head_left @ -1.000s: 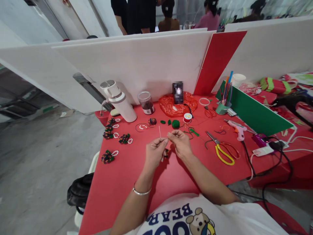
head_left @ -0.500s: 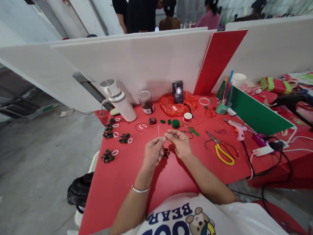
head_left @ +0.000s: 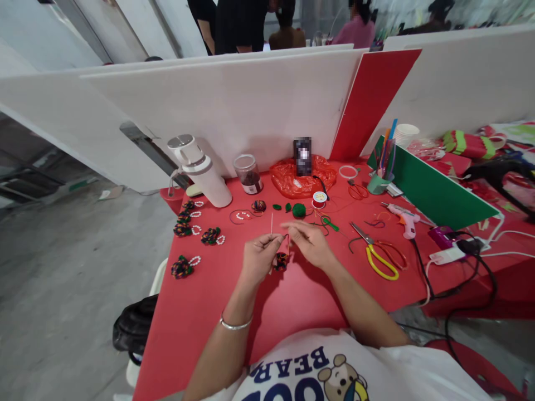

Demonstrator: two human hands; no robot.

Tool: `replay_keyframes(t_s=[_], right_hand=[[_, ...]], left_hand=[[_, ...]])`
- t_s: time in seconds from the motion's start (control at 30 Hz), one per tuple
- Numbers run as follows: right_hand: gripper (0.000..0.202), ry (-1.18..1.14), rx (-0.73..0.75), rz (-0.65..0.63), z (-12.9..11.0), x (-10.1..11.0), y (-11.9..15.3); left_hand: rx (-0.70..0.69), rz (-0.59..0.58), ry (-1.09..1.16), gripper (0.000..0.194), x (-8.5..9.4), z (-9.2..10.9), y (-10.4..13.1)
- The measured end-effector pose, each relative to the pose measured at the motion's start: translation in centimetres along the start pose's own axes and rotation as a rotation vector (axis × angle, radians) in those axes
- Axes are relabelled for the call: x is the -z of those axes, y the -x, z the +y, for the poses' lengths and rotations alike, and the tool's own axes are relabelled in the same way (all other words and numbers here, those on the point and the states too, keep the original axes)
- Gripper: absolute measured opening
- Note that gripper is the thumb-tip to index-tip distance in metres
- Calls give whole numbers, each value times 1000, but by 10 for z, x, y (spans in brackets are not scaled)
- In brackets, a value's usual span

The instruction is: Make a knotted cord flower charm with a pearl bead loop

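My left hand [head_left: 261,256] is closed in a pinch on a thin pale needle [head_left: 272,223], which points up and away from me. Just below its fingertips hangs a small dark multicoloured yarn piece [head_left: 281,262], with an orange strand rising from it between my hands. My right hand [head_left: 308,242] is close beside, its fingers stretched out toward the needle. A short dark thread end shows near its thumb; whether the thumb touches it is unclear. Beyond the hands are a multicoloured yarn ball [head_left: 258,206], a green yarn ball [head_left: 298,210] and green leaf pieces [head_left: 277,206].
Several yarn pieces with bead loops [head_left: 183,267] line the left side. A white flask [head_left: 211,181], a jar [head_left: 248,175] and a red bag [head_left: 282,178] with a phone [head_left: 303,159] stand behind. Scissors [head_left: 382,263], a glue gun [head_left: 407,223] and cables are on the right.
My right fingers have parted from the pinch beside my left fingertips and stretched out. More of the yarn piece shows under my left hand. The view has shifted slightly.
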State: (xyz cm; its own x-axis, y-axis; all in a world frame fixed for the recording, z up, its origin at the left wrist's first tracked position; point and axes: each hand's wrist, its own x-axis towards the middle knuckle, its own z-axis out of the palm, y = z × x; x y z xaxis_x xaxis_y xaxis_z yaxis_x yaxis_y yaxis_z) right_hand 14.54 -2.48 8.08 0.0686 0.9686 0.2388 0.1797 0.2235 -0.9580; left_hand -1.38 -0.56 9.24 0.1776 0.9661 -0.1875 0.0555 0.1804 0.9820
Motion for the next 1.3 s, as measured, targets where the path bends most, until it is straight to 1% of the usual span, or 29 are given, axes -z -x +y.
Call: replay_keyframes(t_s=[0.03, 0.07, 0.1, 0.2, 0.27, 0.37, 0.43, 0.5, 0.6, 0.7, 0.8, 0.9, 1.0, 1.17, 1.3], right_hand=[[34, -12, -35, -73, 1, -1, 0], [31, -9, -62, -113, 2, -2, -1], [29, 17, -72, -121, 4, -3, -1], [25, 166, 6, -70, 9, -5, -1], [27, 235, 71, -65, 10, -5, -2], [26, 232, 118, -56, 7, -5, -3], [23, 201, 128, -33, 5, -5, -3], [21, 181, 129, -15, 3, -6, -3], [19, 159, 112, 1, 2, -7, -2], [20, 130, 95, 12, 3, -6, -1], [21, 104, 80, 16, 3, -6, -1], [21, 107, 70, 32, 3, -4, -1], [23, 123, 67, 46, 4, -3, -2], [25, 135, 46, 60, 5, -2, -3], [25, 139, 33, 64, 6, -3, -3]], left_hand=[[0, -7, -4, 48, 1, 0, 0], [3, -14, -10, 48, 1, 0, -1], [5, -19, -15, 48, 2, -1, -1], [-1, -19, -22, 46, 5, -1, 0], [-19, -16, -24, 45, 6, -2, 0], [-37, 0, -6, 45, 5, -3, -2], [-18, 9, 51, 46, 3, -3, -3], [35, 2, 146, 47, 3, -2, -4], [113, -39, 303, 46, 3, 1, -6], [164, -74, 396, 45, 5, 3, -8], [188, -74, 420, 39, 7, 2, -9], [184, -94, 455, 29, 10, -1, -9], [171, -119, 470, 26, 13, -2, -10], [177, -99, 417, 27, 15, -3, -9], [133, -130, 393, 37, 13, -3, -8]])
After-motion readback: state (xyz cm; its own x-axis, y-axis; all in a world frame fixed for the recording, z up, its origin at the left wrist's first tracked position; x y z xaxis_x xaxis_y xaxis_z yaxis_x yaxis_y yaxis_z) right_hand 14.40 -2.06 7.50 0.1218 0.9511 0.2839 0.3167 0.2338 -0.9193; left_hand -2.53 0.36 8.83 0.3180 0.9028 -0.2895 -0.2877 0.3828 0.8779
